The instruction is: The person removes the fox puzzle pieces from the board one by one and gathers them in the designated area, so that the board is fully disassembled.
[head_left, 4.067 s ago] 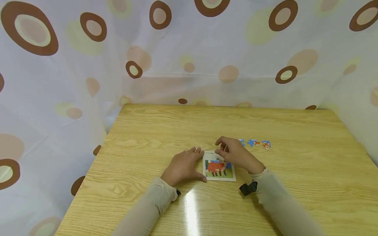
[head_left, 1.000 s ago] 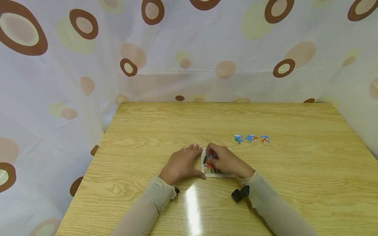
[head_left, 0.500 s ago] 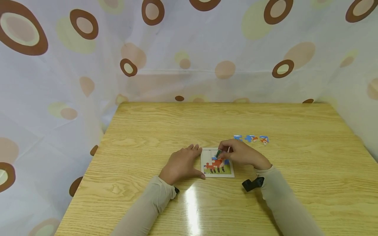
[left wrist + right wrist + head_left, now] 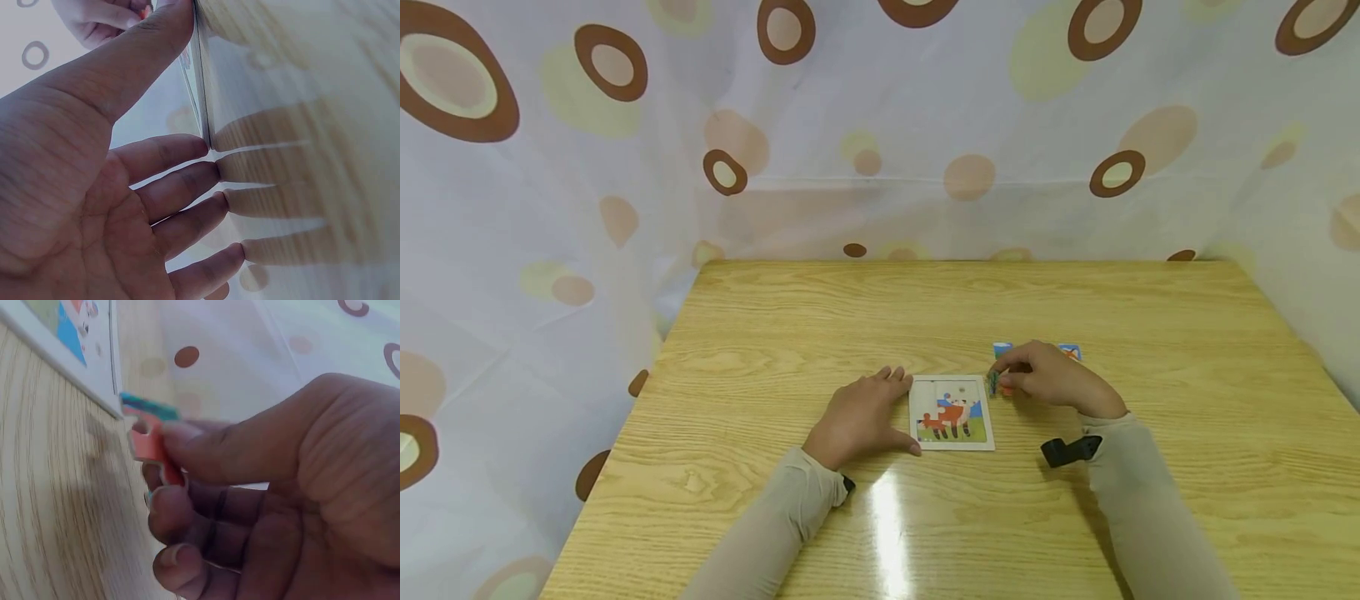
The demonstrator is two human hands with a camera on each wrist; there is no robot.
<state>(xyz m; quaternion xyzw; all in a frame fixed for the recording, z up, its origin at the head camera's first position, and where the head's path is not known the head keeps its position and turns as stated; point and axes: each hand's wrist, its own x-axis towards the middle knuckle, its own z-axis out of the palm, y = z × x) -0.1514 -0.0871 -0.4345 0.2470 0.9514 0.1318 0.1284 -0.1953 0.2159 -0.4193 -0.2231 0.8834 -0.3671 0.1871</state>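
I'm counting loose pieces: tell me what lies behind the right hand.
Behind the right hand, a blue-and-white piece shows on the left and a blue-and-orange piece on the right, both partly covered. The hand hides whatever lies between.

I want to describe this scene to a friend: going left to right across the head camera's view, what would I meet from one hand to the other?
Left hand → puzzle → held piece → right hand.

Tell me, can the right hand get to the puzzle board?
Probably yes: the right hand holds a puzzle piece beside the puzzle board, with nothing visible between them; the left hand rests at the opposite edge.
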